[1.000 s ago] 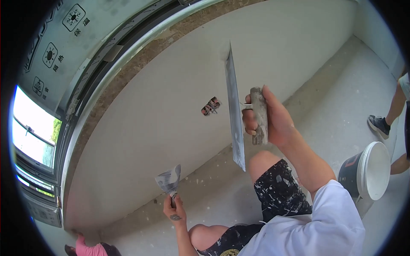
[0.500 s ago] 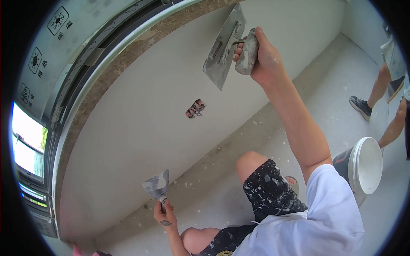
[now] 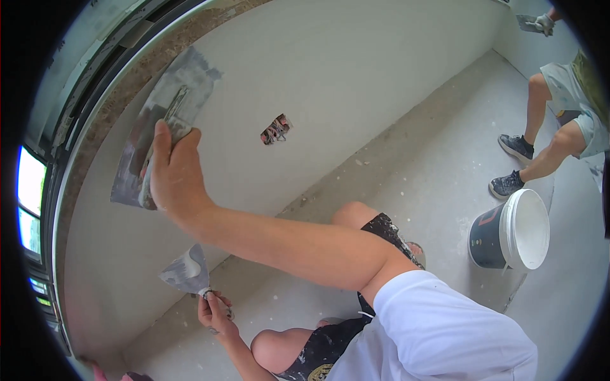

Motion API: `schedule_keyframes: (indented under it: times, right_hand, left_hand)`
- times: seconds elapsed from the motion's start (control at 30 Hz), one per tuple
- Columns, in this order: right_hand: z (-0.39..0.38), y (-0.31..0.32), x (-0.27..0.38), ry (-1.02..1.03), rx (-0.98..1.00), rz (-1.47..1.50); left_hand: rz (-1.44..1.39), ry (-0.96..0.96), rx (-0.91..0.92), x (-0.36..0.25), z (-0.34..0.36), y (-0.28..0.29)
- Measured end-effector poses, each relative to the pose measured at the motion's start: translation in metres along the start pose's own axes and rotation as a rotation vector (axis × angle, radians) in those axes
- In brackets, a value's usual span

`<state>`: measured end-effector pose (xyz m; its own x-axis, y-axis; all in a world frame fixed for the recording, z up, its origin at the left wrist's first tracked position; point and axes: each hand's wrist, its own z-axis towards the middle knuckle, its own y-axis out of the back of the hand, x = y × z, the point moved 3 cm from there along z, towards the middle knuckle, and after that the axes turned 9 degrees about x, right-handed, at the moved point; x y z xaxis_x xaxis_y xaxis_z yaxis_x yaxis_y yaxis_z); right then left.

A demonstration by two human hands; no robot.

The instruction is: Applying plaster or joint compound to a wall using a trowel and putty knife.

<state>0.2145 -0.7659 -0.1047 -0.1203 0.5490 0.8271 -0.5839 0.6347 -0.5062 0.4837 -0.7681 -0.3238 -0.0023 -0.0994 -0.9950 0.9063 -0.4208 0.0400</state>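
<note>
A person in a white shirt (image 3: 438,317) and paint-flecked black shorts (image 3: 327,346) crouches beside a pale wall (image 3: 356,70), tools in both hands. The left hand (image 3: 216,315), low and near the body, grasps a putty knife (image 3: 192,270) carrying white paste on its blade, held much as it was half a second earlier. The right hand (image 3: 180,171) is wrapped around the handle of a broad steel trowel (image 3: 192,81), which has swung from the upper right of the wiring hole (image 3: 276,129) to its left, below the brown sill (image 3: 136,79). The blade now appears nearly flat to the wall, and the right forearm crosses above the left hand. Farther off, a dark bucket (image 3: 488,238) with a white rim stands on the speckled floor (image 3: 416,159). Behind it, a co-worker (image 3: 556,149) shows more fully than before, both shoes and a gloved hand (image 3: 544,24) with another trowel (image 3: 528,24) now visible.
</note>
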Motion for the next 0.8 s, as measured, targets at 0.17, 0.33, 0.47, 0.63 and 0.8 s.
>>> schedule_keyframes:
  times: [0.17, 0.33, 0.47, 0.63, 0.8]
  right_hand:
    - [-0.056, 0.011, -0.013, -0.302, 0.330, 0.268]
    - [-0.077, 0.139, 0.004, -0.562, 0.659, 0.310]
    - [-0.093, 0.165, 0.000, -0.661, 1.117, 0.067]
    - [-0.071, 0.237, -0.007, -0.955, 0.811, -0.041]
    - [-0.095, 0.280, -0.028, -0.939, 0.416, 0.131]
  left_hand:
    - [-0.324, 0.081, 0.075, -0.012, -0.016, 0.035]
    - [-0.568, 0.222, 0.552, -0.034, -0.020, 0.015]
    - [-0.563, 0.258, 0.821, -0.048, 0.001, -0.035]
    - [-0.494, 0.189, 0.709, -0.078, 0.016, -0.043]
    - [-0.061, 0.060, 0.246, -0.088, 0.018, -0.064]
